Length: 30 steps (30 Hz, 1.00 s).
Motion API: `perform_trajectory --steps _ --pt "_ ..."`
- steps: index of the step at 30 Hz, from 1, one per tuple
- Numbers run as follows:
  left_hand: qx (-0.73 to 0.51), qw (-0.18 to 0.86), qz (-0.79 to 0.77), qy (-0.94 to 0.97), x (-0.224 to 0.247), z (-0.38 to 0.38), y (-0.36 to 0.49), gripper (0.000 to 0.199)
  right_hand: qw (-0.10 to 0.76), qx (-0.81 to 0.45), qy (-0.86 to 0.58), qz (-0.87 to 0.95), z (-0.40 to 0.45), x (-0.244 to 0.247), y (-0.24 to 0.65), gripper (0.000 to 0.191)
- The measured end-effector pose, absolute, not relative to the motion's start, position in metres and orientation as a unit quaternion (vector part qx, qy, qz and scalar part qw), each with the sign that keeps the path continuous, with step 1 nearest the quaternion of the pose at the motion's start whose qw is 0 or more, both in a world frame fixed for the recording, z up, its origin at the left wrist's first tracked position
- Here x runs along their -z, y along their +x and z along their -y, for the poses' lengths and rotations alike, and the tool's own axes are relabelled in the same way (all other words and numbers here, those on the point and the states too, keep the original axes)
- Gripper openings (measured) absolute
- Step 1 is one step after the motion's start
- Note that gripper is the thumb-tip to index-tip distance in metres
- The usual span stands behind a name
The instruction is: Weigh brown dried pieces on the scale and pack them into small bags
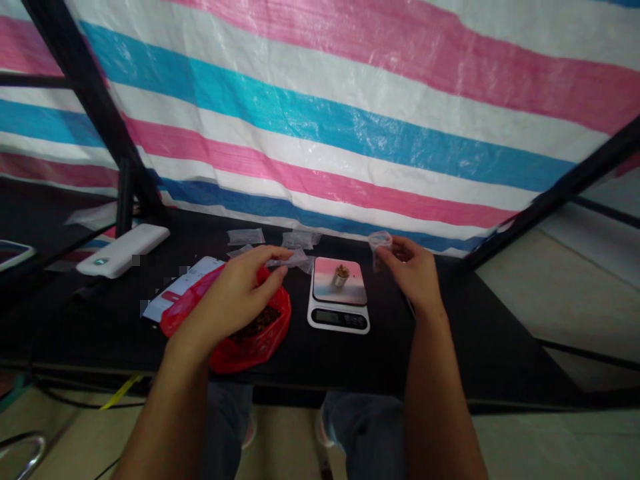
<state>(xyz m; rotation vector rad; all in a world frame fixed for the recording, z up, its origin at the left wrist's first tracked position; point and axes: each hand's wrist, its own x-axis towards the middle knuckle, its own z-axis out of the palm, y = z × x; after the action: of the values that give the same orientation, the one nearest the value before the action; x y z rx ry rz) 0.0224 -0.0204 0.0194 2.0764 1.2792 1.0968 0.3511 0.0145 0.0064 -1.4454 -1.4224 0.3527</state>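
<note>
My right hand (415, 270) pinches a small clear plastic bag (381, 241) near its rim, and the bag's mouth gapes round. Over the red plastic bag (250, 358) hovers my left hand (245, 283), thumb and forefinger apart with nothing seen between them. Dark brown bits (260, 325) fill the red bag, partly hidden by that hand. Between my hands stands a white kitchen scale (339, 319). A small metal cup (340, 280), heaped with brown pieces, rests on its shiny plate.
Several flat clear bags (299, 240) lie along the back of the black table (390, 363). To the left are a phone (175, 290), partly under the red bag, and a white power bank (125, 250). Striped plastic sheeting (310, 120) hangs behind, between black frame bars.
</note>
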Motion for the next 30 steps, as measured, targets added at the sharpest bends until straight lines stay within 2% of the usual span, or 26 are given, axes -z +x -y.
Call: perform_trajectory --steps 3,7,10,13,15,18,21,25,30 --pt "-0.453 0.281 -0.411 0.739 -0.017 0.021 0.038 0.052 0.543 -0.199 -0.503 0.643 0.0 -0.027 0.32 0.038" --pt "-0.509 0.376 -0.334 0.699 -0.007 0.018 0.056 0.074 0.518 -0.352 -0.387 0.677 0.014 -0.033 0.268 0.036" --pt "-0.527 0.446 -0.319 0.65 0.0 0.013 0.06 0.063 0.476 -0.426 -0.35 0.685 0.017 -0.026 0.246 0.039" --pt "-0.533 0.464 -0.327 0.628 0.003 0.01 0.058 0.046 0.45 -0.447 -0.355 0.687 0.015 -0.024 0.252 0.043" --pt "-0.536 0.461 -0.34 0.62 0.004 0.008 0.056 0.044 0.461 -0.418 -0.394 0.677 0.012 -0.025 0.269 0.041" --pt "-0.545 0.436 -0.368 0.614 0.008 0.008 0.053 0.046 0.481 -0.301 -0.495 0.659 0.005 -0.021 0.303 0.035" --pt "-0.535 0.39 -0.397 0.636 0.012 0.007 0.05 0.046 0.403 -0.234 -0.58 0.668 -0.002 -0.005 0.326 0.038" --pt "-0.423 0.315 -0.438 0.727 0.015 0.004 0.051 0.045 0.324 -0.286 -0.589 0.683 -0.01 0.018 0.329 0.041" --pt "-0.311 0.24 -0.453 0.8 0.021 0.001 0.06 0.038 0.332 -0.317 -0.548 0.699 -0.014 0.023 0.319 0.03"
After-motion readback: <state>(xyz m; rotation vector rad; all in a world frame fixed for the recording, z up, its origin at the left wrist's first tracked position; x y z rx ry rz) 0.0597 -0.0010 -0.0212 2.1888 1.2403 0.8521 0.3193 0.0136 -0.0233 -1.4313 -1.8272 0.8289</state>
